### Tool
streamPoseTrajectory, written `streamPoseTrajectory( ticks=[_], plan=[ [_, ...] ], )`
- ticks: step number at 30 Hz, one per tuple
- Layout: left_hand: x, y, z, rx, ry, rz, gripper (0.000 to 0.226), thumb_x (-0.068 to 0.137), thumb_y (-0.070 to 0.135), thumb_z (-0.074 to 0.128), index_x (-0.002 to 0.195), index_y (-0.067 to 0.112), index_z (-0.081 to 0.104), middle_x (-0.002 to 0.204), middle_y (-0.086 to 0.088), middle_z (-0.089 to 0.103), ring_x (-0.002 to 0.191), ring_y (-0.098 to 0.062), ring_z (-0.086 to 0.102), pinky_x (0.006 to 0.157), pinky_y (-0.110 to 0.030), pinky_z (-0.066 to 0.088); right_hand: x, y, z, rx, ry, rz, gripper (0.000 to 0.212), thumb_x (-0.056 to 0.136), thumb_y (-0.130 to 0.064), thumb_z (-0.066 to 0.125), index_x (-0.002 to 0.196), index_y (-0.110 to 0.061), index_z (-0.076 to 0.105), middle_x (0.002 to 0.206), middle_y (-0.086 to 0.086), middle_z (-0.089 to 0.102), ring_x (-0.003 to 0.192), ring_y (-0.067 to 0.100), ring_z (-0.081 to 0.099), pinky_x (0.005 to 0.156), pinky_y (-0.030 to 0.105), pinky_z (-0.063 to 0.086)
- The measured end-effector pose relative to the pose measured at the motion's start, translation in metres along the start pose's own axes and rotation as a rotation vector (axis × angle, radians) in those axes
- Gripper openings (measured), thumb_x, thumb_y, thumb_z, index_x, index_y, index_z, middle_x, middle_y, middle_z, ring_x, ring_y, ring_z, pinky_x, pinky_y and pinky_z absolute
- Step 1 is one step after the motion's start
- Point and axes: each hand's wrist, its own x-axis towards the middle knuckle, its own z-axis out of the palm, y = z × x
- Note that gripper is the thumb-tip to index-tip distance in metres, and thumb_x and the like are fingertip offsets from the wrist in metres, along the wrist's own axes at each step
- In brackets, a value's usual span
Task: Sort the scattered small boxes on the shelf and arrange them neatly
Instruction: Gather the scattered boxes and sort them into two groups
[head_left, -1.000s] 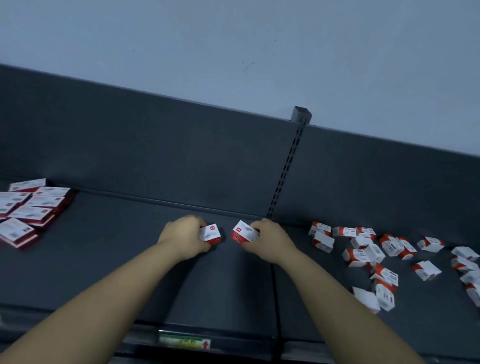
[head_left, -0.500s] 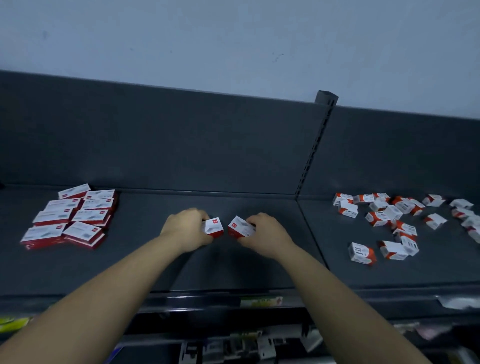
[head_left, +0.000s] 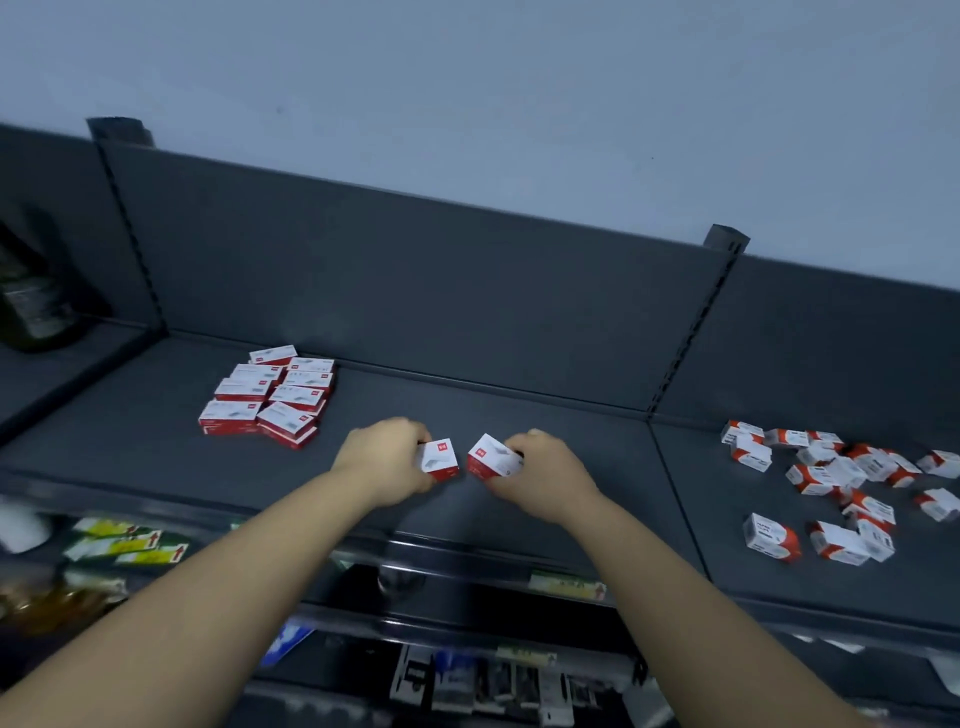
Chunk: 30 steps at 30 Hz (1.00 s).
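Observation:
My left hand (head_left: 387, 460) grips a small white-and-red box (head_left: 439, 459) over the middle of the dark shelf (head_left: 571, 447). A short gap to its right, my right hand (head_left: 545, 478) grips a second small white-and-red box (head_left: 491, 457), which is tilted. Several flat red-and-white boxes (head_left: 270, 395) lie in a neat block at the shelf's back left. On the right shelf section, several small boxes (head_left: 841, 488) lie scattered at odd angles.
An upright slotted post (head_left: 691, 332) splits the back panel between the two shelf sections, and another post (head_left: 130, 223) stands at the left. A dark bottle (head_left: 31, 296) stands far left. Lower shelves with price tags (head_left: 124, 543) and hanging goods (head_left: 488, 680) run below.
The view has swung left, so the neat block and the scattered boxes now sit further right in frame. Both hands keep their boxes and stay close together over the shelf's middle.

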Motion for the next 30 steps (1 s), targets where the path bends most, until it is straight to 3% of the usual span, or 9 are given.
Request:
streamPoseTrajectory(
  ticks=[3, 7, 16, 22, 26, 30],
  plan=[
    [-0.013, -0.010, -0.005, -0.026, 0.020, -0.009, 0.035, 0.077, 0.042, 0.072, 0.108, 0.028, 0.066, 0.107, 0.006, 0.067, 0.098, -0.021, 0.063, 0.080, -0.030, 0.046, -0.007, -0.013, 0.008, 0.011, 0.007, -0.008, 0.029, 0.081, -0.043, 0.070, 0.091, -0.017, 0.062, 0.095, -0.002, 0.051, 0.082, 0.021, 0.057, 0.071, 0.036, 0.051],
    [-0.018, -0.025, -0.006, -0.079, 0.023, 0.031, 0.033, 0.078, 0.039, 0.071, 0.110, 0.029, 0.066, 0.108, 0.007, 0.066, 0.098, -0.019, 0.063, 0.078, -0.030, 0.042, -0.013, -0.028, 0.017, -0.047, -0.011, -0.011, 0.025, 0.082, -0.048, 0.069, 0.095, -0.028, 0.061, 0.098, -0.006, 0.051, 0.087, 0.019, 0.057, 0.082, 0.036, 0.049],
    [0.003, -0.090, -0.029, -0.082, -0.025, 0.123, 0.023, 0.079, 0.040, 0.068, 0.099, 0.027, 0.067, 0.099, 0.006, 0.066, 0.089, -0.020, 0.064, 0.079, -0.034, 0.052, 0.019, -0.085, 0.037, -0.110, -0.012, 0.011, 0.026, 0.083, -0.051, 0.065, 0.087, -0.025, 0.062, 0.093, -0.008, 0.052, 0.077, 0.014, 0.053, 0.087, 0.036, 0.043],
    [0.016, -0.165, -0.044, -0.021, -0.146, 0.203, 0.023, 0.081, 0.033, 0.071, 0.102, 0.024, 0.067, 0.096, 0.006, 0.064, 0.084, -0.016, 0.061, 0.069, -0.029, 0.048, 0.041, -0.142, 0.077, -0.148, -0.106, -0.030, 0.020, 0.084, -0.041, 0.065, 0.095, -0.024, 0.062, 0.099, -0.005, 0.051, 0.087, 0.019, 0.054, 0.087, 0.038, 0.035],
    [0.016, -0.211, -0.043, -0.019, -0.228, 0.228, 0.036, 0.080, 0.041, 0.075, 0.112, 0.027, 0.065, 0.104, 0.010, 0.062, 0.091, -0.014, 0.059, 0.078, -0.028, 0.048, 0.048, -0.174, 0.104, -0.143, -0.140, -0.025, 0.025, 0.086, -0.041, 0.064, 0.107, -0.027, 0.062, 0.109, -0.004, 0.050, 0.098, 0.020, 0.052, 0.087, 0.038, 0.033],
    [0.015, -0.247, -0.041, -0.045, -0.271, 0.227, 0.030, 0.078, 0.040, 0.076, 0.103, 0.028, 0.066, 0.102, 0.012, 0.062, 0.091, -0.011, 0.059, 0.079, -0.029, 0.051, 0.054, -0.200, 0.128, -0.165, -0.185, -0.015, 0.032, 0.089, -0.042, 0.063, 0.116, -0.026, 0.062, 0.113, -0.001, 0.050, 0.107, 0.022, 0.050, 0.094, 0.041, 0.032]
  ],
)
